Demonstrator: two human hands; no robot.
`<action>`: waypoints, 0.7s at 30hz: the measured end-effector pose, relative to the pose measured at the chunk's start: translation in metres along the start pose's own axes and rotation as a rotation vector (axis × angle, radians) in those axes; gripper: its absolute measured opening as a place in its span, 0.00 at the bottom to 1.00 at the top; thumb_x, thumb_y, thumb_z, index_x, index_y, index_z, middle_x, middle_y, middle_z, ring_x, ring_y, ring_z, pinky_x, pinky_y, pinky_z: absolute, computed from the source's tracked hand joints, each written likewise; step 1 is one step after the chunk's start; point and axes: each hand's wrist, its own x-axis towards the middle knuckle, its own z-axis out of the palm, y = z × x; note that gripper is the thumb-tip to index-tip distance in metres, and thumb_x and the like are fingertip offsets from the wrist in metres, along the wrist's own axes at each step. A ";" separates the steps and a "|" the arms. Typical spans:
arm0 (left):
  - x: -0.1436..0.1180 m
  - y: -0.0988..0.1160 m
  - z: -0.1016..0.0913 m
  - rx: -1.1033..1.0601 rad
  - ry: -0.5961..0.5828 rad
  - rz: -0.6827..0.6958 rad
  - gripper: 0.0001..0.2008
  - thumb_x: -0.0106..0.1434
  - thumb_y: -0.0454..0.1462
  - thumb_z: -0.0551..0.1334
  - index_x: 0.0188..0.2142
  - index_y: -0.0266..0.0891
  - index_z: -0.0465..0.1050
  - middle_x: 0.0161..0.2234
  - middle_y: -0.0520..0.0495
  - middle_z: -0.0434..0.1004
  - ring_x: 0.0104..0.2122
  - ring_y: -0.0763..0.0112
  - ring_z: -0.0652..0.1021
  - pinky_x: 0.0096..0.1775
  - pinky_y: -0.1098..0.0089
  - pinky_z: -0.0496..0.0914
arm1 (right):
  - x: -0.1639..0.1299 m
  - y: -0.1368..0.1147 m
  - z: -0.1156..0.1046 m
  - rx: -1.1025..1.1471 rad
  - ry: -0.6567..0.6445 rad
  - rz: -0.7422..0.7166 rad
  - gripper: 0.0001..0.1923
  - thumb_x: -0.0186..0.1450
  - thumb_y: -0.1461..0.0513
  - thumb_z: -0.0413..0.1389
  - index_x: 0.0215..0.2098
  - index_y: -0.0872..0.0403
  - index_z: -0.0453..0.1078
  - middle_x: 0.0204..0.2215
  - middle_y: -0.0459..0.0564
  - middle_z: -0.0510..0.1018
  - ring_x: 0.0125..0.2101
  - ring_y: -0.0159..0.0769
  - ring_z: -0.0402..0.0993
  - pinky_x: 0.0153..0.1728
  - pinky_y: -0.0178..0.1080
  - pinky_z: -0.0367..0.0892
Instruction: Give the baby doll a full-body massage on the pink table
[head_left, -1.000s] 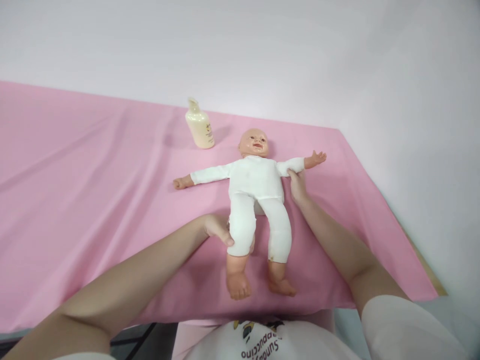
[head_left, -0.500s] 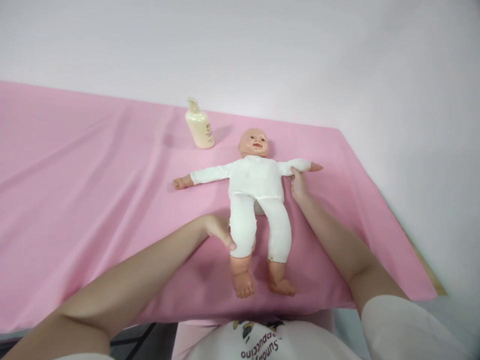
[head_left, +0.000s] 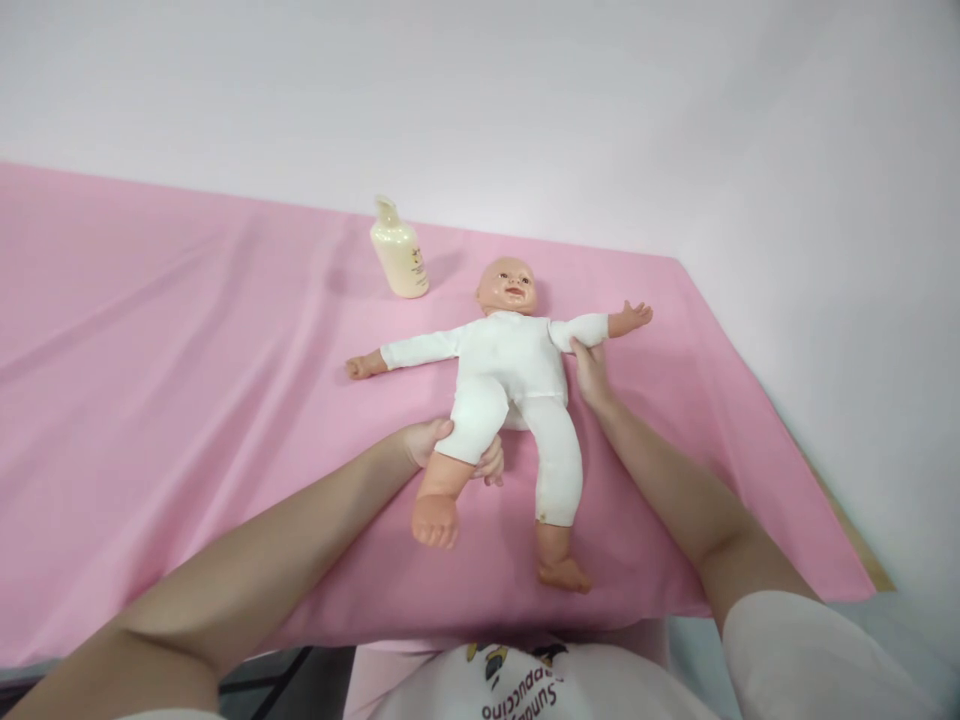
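A baby doll [head_left: 514, 365] in a white cloth suit lies face up near the far right part of a bench draped in a pink cloth [head_left: 187, 380], arms spread wide. The person's left hand [head_left: 450, 450] is curled under the doll's bent leg, lifting the knee so the bare foot [head_left: 435, 520] hangs clear of the cloth; the right hand [head_left: 589, 370] pinches the suit at the doll's armpit, just below its outstretched sleeve. A cream lotion bottle [head_left: 400, 252] stands upright well apart, beyond the doll's shoulder. The risks appear modest but real: the grip under the leg looks loose, so the soft limb could slip out and drop back; a stronger pull on that leg could drag the light body across the smooth cloth, rucking it; and the pinch on the thin fabric could tug the sleeve rather than steady the torso.
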 end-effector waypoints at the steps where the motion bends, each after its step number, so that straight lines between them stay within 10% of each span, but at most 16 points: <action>1: 0.000 0.000 0.000 -0.009 -0.050 0.004 0.36 0.44 0.71 0.63 0.22 0.39 0.69 0.18 0.46 0.66 0.25 0.61 0.71 0.40 0.55 0.72 | -0.001 0.001 0.000 -0.030 -0.041 -0.025 0.24 0.61 0.52 0.58 0.54 0.51 0.69 0.52 0.53 0.79 0.58 0.45 0.71 0.65 0.53 0.62; 9: -0.003 0.003 -0.003 -0.032 -0.160 -0.026 0.32 0.51 0.65 0.65 0.32 0.39 0.72 0.25 0.45 0.69 0.30 0.60 0.72 0.43 0.56 0.70 | -0.007 0.000 -0.003 -0.437 -0.342 -0.375 0.15 0.64 0.60 0.56 0.49 0.45 0.75 0.57 0.53 0.70 0.62 0.47 0.64 0.68 0.54 0.54; 21: -0.001 0.021 0.010 0.040 -0.279 -0.143 0.30 0.48 0.63 0.68 0.29 0.37 0.72 0.24 0.44 0.70 0.34 0.53 0.77 0.40 0.55 0.73 | 0.002 0.002 0.003 -0.054 -0.101 -0.148 0.19 0.59 0.54 0.60 0.48 0.49 0.71 0.51 0.51 0.78 0.54 0.44 0.72 0.63 0.50 0.65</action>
